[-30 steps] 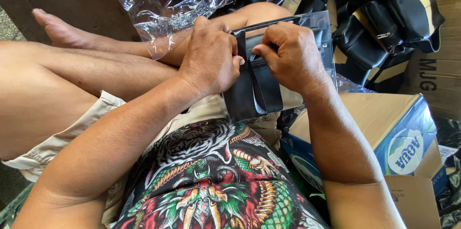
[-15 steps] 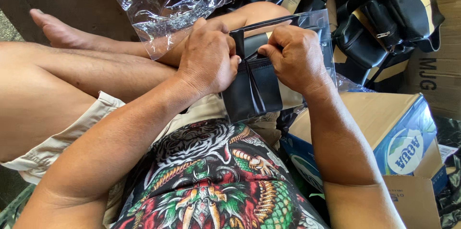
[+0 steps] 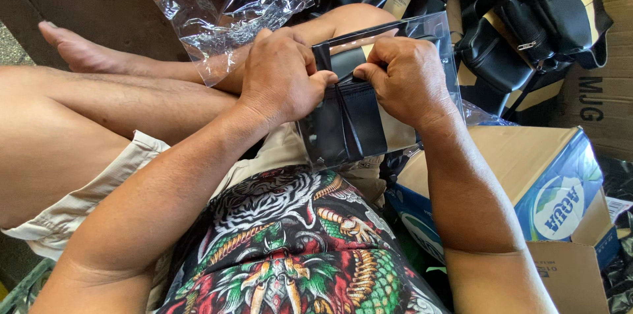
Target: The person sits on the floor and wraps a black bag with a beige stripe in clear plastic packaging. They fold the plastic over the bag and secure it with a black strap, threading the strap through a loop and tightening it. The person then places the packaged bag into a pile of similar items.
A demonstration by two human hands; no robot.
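The left hand (image 3: 280,80) and the right hand (image 3: 402,80) both hold a black, smooth, folded bag of leather-like material (image 3: 353,123), which sits partly inside a clear, glossy plastic sleeve (image 3: 442,44) over the person's lap. The fingers of both hands are closed tightly: the left thumb presses on the top edge of the black bag, and the right fingers pinch the same edge just beside it, so the two hands almost touch. The sleeve has straight edges and a stiff open mouth at the top, and its lower part is filled by the bag.

Behind the left hand lies a crumpled, transparent plastic wrapper (image 3: 211,4), shiny and full of creases, resting on the bare leg. On the right side, very near the right forearm, stands a brown and blue cardboard box (image 3: 521,169) with a flat top; it leaves only little room for the right elbow. Above it is a pile of black bags with tan stripes (image 3: 527,30), soft and irregular in shape, close to the far edge of the sleeve. To the left, the bare legs leave more open room.
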